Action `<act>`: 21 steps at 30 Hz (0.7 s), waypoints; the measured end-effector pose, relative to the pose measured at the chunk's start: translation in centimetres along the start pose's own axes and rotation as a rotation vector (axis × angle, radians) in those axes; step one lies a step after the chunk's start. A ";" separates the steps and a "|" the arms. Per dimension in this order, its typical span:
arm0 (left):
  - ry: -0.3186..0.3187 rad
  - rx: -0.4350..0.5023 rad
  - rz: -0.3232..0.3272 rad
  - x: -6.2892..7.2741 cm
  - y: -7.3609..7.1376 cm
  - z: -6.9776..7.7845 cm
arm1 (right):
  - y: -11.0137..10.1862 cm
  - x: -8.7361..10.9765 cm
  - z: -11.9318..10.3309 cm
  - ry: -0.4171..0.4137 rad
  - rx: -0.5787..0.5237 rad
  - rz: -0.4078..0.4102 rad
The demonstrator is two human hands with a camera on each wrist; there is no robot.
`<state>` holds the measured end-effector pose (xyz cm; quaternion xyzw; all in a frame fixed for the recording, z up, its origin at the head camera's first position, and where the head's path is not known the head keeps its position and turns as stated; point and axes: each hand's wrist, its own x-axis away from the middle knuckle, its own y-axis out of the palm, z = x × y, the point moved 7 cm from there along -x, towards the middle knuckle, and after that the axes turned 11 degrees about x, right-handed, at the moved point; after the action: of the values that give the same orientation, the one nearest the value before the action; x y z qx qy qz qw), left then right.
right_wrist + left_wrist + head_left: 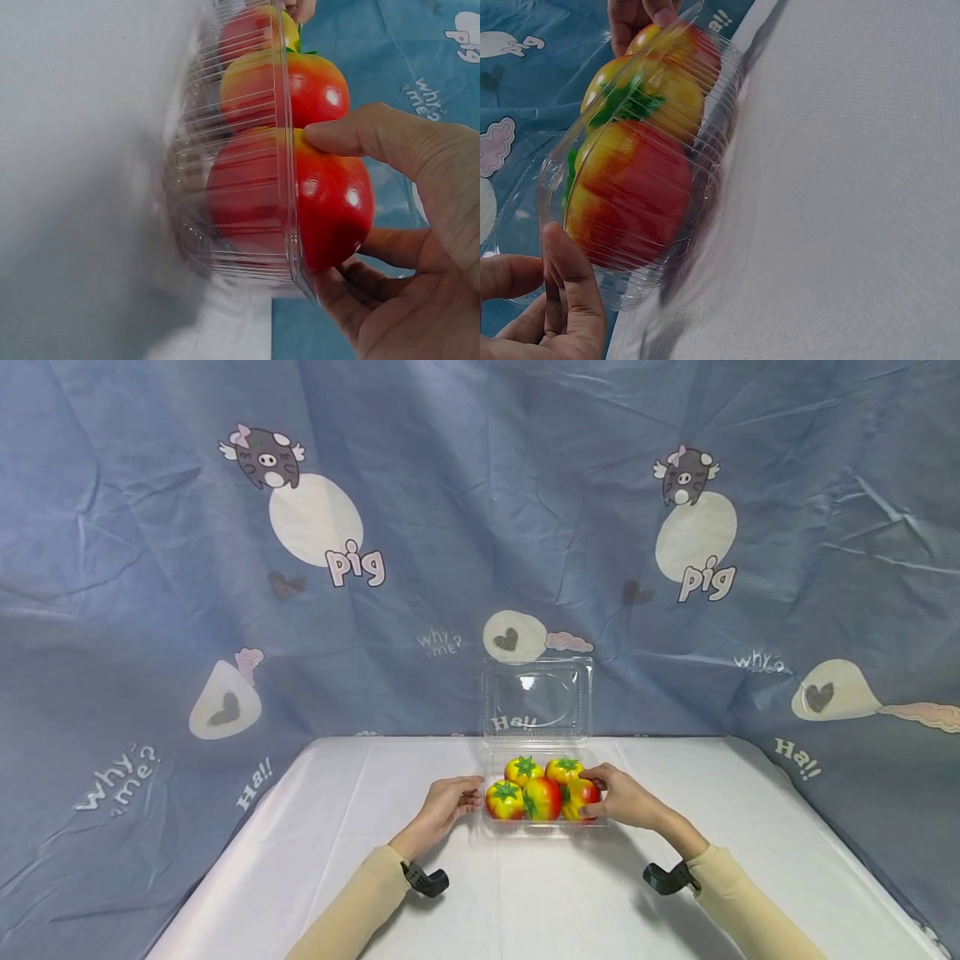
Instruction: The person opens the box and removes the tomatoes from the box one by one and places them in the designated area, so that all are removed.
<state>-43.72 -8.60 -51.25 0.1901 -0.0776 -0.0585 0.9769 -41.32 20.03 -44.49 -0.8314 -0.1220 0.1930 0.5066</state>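
A clear plastic clamshell box (543,831) stands on the table, its lid (536,697) raised behind it. Several glossy red-and-yellow fruits with green leafy tops sit inside, two behind and the rest in front. My left hand (446,806) is at the box's left end; in the left wrist view its thumb (574,274) and fingers pinch the rim. At the opposite end, my right hand (626,797) grips the front right fruit (334,202), thumb on one side and fingers curled round the other. That fruit stands partly above the rim, its lower part behind the ribbed wall.
A white cloth (555,902) covers the table. Behind and around it hangs a blue curtain (450,527) with pig prints, close behind the raised lid. A dark band (426,881) with a camera sits on each wrist.
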 end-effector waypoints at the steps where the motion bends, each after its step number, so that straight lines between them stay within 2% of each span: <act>1: 0.003 -0.002 -0.004 0.0 0.0 0.0 | -0.1 0.1 0.0 0.006 -0.008 0.003; 9: -0.011 0.000 0.001 0.1 0.1 0.0 | -0.3 0.2 0.7 0.044 -0.117 0.003; 21: -0.008 -0.005 0.000 -0.2 0.0 -0.2 | -0.4 0.3 1.6 0.116 -0.257 0.064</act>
<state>-43.84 -8.56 -51.43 0.1871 -0.0815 -0.0594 0.9771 -41.80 21.58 -44.87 -0.9026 -0.0896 0.1437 0.3958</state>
